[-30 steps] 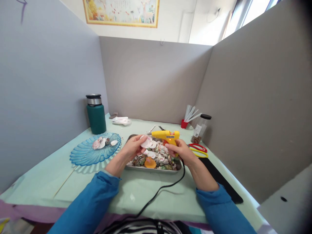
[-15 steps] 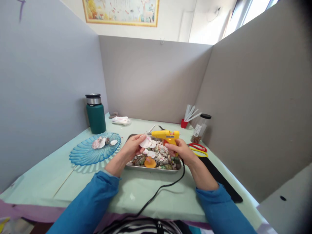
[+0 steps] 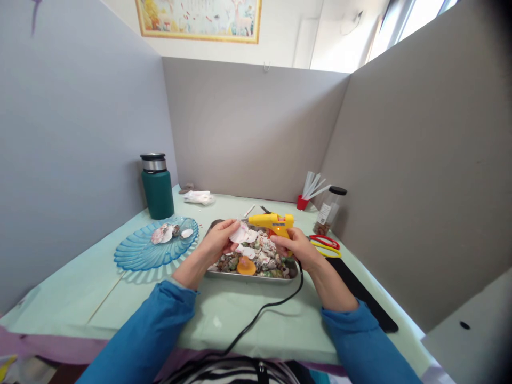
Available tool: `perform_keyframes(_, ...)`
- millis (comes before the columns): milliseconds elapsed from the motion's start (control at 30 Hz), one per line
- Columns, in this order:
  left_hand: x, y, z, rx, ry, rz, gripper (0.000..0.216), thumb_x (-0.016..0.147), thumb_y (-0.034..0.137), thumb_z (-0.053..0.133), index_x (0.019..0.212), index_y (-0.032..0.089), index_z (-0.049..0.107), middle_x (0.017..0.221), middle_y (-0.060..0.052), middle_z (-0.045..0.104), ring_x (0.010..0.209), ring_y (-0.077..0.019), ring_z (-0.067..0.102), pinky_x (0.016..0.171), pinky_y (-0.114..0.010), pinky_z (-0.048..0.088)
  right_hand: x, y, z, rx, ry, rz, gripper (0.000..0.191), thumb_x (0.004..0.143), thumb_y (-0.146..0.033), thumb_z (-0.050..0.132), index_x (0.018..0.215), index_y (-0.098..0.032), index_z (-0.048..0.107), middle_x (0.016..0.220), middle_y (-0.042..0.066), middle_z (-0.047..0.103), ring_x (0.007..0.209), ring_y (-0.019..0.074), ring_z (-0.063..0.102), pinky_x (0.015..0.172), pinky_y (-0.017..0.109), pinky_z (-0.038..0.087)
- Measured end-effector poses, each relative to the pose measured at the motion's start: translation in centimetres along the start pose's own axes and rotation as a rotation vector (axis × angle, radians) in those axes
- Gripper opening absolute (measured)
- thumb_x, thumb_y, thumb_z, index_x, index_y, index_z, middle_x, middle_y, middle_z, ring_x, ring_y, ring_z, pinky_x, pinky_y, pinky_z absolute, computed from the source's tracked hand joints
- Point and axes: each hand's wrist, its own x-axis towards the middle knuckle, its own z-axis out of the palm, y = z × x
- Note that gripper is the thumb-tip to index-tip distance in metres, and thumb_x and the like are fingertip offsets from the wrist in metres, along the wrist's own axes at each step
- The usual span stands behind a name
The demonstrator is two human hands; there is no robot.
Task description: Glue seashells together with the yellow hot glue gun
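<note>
My left hand (image 3: 221, 238) is closed on a pale pinkish seashell (image 3: 240, 233), its fingertips at the shell's left edge. My right hand (image 3: 296, 246) wraps round the handle of a yellow glue gun (image 3: 272, 221). The gun's nozzle points left and is close to the shell; whether they touch I cannot tell. Beneath both hands is a metal tray (image 3: 250, 277) heaped with shells, among them an orange one (image 3: 246, 266). A black cord (image 3: 264, 308) runs from the gun down to the table's front edge.
To the left, a blue scalloped plate (image 3: 136, 256) bears several shells; a green bottle (image 3: 157, 186) stands behind it. A thin stick (image 3: 104, 300) lies in front. At right are red-and-yellow scissors (image 3: 326, 244), a jar (image 3: 328, 210), a red cup (image 3: 302, 202) of glue sticks and a black mat (image 3: 364, 296).
</note>
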Motion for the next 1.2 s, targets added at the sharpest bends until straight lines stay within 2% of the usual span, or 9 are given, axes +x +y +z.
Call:
perform_keyframes(233,0.09,-0.3,-0.24,0.011,-0.033,0.006,0.028,0.081,0.043,0.057,0.082,0.015,0.051,0.049,0.005,0.045,0.033,-0.0031,0.035,0.031,-0.015,0.013,0.12,0.43,-0.09,0.008,0.003,0.009,0.027,0.077,-0.039,0.066,0.075,-0.016,0.053,0.047,-0.006,0.042,0.044,0.0067,0.034,0.046,0.023,0.025)
perform_keyframes(933,0.18,-0.13,-0.14,0.002,0.01,-0.046,0.031,0.078,0.044,0.061,0.083,0.015,0.053,0.055,0.004,0.048,0.033,-0.002,0.033,0.031,-0.016,0.009,0.11,0.63,-0.17,-0.018,0.003,0.012,0.027,0.076,-0.041,0.065,0.079,-0.016,0.055,0.048,-0.006,0.041,0.044,0.0071,0.033,0.045,0.022,0.025)
perform_keyframes(1200,0.04,0.02,-0.02,0.011,0.012,-0.042,0.031,0.079,0.044,0.059,0.082,0.014,0.052,0.048,0.006,0.043,0.032,-0.0029,0.032,0.031,-0.016,0.009,0.07,0.32,-0.21,-0.012,-0.002,0.01,0.025,0.077,-0.038,0.066,0.081,-0.016,0.057,0.048,-0.007,0.041,0.044,0.0073,0.034,0.046,0.023,0.024)
